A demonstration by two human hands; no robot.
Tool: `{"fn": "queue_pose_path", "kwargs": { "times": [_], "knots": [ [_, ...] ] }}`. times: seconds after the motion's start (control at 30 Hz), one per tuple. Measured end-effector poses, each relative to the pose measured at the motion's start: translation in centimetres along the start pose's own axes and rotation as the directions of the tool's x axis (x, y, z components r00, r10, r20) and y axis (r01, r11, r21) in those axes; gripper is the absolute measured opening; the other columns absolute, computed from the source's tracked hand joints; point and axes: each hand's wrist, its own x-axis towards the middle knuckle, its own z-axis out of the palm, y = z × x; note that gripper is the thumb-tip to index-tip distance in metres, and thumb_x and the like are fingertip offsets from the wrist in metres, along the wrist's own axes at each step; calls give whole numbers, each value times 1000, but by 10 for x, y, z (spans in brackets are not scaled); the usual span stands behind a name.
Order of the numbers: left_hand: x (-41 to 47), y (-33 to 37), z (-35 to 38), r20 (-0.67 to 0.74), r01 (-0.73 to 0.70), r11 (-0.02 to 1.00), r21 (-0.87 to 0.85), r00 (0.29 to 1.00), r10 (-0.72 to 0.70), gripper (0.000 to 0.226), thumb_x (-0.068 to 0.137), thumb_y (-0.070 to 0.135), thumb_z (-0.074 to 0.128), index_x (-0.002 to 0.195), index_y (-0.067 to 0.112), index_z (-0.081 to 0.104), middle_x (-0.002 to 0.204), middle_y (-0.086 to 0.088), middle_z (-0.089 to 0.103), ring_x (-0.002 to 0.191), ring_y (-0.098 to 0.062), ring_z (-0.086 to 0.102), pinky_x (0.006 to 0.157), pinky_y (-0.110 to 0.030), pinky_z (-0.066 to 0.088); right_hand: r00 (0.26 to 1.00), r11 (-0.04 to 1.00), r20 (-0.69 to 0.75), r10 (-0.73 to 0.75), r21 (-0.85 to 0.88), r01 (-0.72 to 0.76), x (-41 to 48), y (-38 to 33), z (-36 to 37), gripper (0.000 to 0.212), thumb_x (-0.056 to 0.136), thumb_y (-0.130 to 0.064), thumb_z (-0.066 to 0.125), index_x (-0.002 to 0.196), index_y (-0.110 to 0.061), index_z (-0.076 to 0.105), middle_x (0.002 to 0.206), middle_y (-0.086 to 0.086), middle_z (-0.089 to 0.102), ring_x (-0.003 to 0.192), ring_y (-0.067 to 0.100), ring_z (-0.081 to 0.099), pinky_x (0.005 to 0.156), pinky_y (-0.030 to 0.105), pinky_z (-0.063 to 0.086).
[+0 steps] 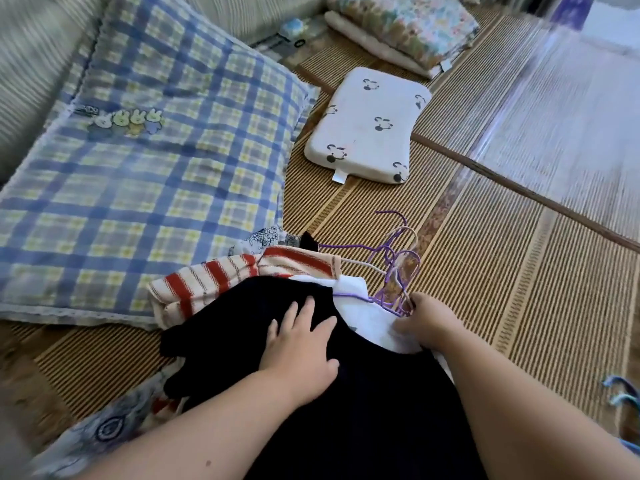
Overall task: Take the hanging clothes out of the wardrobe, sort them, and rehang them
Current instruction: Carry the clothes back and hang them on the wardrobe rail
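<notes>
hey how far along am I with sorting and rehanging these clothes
Done: the clothes are out of the wardrobe, piled on the mat. In hand: your left hand rests flat on the black garment; your right hand grips the purple hangers. Left: the striped top and the others look unsorted, and nothing is rehung.

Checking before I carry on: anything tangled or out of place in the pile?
Yes. The purple hangers are bunched and crossed in a tangle at the right hand, hooks pointing different ways. The striped top lies crumpled under the dark garment.
</notes>
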Motion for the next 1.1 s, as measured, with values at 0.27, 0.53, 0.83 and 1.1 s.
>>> {"fn": "queue_pose_path", "kwargs": {
  "times": [0.27,0.53,0.83,1.1],
  "knots": [
    [-15,23,-51,-308,-57,978,-199,951,-7,46,85,38,53,130,32,44,125,2,40,117,-20,38,97,-31,38,965,936,-141,-221,247,250,-33,1,-25,31,77,-22,70,58,-21,46,55,-10,49,49,1,44,42,12,32],
    [-46,85,-126,-543,-268,929,-256,835,91,57,90,39,53,142,20,38,137,0,46,128,-18,37,107,-30,28,874,836,-262,-410,276,475,-99,-41,-79,23,78,-18,70,64,-19,52,63,-5,53,58,8,47,54,18,37],
    [-130,127,-250,-745,-225,868,-443,631,-217,34,88,21,61,122,15,59,114,-7,53,109,-23,51,84,-23,32,770,704,-331,-546,317,636,-219,-84,-172,38,73,-19,76,55,-22,43,50,-12,45,40,-5,40,44,9,33],
    [-256,171,-364,-895,-465,804,-372,410,-177,26,86,7,59,111,11,64,103,-8,60,98,-25,56,82,-23,35,694,631,-381,-611,296,718,-363,-102,-298,41,61,-30,84,56,-20,44,46,-13,45,47,2,39,49,17,31]
  ]
}}
